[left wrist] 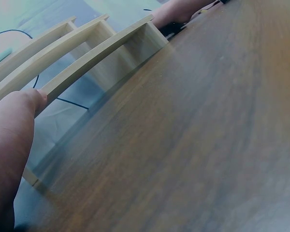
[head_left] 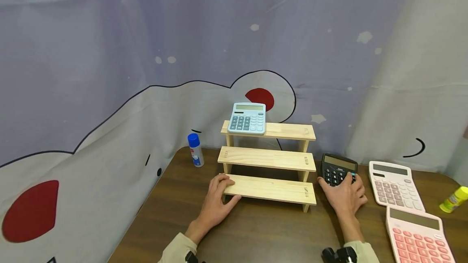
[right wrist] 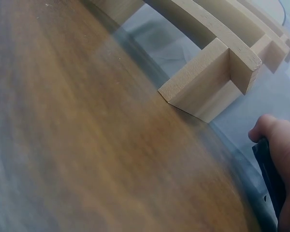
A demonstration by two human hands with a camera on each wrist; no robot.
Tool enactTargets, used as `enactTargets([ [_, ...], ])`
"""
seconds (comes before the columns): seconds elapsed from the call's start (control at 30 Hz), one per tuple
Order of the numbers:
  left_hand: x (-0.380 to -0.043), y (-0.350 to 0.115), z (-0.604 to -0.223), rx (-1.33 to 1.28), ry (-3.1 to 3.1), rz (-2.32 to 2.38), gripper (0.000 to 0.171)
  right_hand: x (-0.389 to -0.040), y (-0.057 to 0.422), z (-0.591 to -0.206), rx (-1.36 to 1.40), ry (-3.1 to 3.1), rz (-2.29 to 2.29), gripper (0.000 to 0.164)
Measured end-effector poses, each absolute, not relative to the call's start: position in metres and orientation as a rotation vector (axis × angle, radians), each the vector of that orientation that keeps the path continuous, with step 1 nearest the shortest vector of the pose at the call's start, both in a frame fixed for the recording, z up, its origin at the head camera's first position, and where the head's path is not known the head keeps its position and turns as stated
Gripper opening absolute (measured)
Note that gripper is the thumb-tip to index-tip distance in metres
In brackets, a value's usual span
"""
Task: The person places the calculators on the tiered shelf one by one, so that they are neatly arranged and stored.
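A three-tier wooden stand [head_left: 267, 188] stands on the table, with a light blue calculator [head_left: 247, 119] propped on the left of its top tier. My left hand [head_left: 215, 204] grips the left end of the lowest tier, thumb at the front edge and fingers over the top. In the left wrist view the thumb [left wrist: 36, 99] meets the board's edge. To the right of the stand, my right hand [head_left: 345, 196] holds a black calculator [head_left: 339, 163] by its lower part, covering some keys. The right wrist view shows the calculator's dark edge [right wrist: 269, 176] under the thumb.
A white calculator [head_left: 396, 186] and a pink calculator [head_left: 420, 236] lie on the right, their edges close together. Farther right is a yellow glue stick [head_left: 455, 200]. A blue-capped bottle [head_left: 196, 151] stands at the back left. A printed curtain [head_left: 190, 113] hangs behind the table.
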State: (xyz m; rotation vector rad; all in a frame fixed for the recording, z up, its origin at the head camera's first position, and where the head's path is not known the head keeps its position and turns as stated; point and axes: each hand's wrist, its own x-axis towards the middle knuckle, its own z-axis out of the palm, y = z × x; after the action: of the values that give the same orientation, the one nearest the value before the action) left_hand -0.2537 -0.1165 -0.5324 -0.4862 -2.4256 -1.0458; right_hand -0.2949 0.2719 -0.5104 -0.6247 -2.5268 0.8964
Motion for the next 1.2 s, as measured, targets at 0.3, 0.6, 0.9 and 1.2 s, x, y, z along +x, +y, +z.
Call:
enactTargets([
  [0.3,-0.2560,-0.1151,-0.5319,-0.480,-2.443,-1.060,0.038,-0.2938,0.2731,-0.5077,-0.643,-2.448,0.951,0.104],
  [0.6,-0.2576,-0.1130,-0.5314,-0.541,-2.384,-1.010,0.038,-0.2909,0.2733,-0.5081,-0.643,-2.391,1.035,0.106],
  [0.9,-0.2598,-0.1132,-0.5312,-0.520,-2.408,-1.049,0.037,-0.2909,0.2725,-0.5068,-0.634,-2.351,1.074,0.104],
  [1.2,-0.2559,-0.1169,-0.5344,-0.507,-2.387,-1.051,0.038,-0.2918,0.2652,-0.5080,-0.603,-2.287,1.114,0.102],
])
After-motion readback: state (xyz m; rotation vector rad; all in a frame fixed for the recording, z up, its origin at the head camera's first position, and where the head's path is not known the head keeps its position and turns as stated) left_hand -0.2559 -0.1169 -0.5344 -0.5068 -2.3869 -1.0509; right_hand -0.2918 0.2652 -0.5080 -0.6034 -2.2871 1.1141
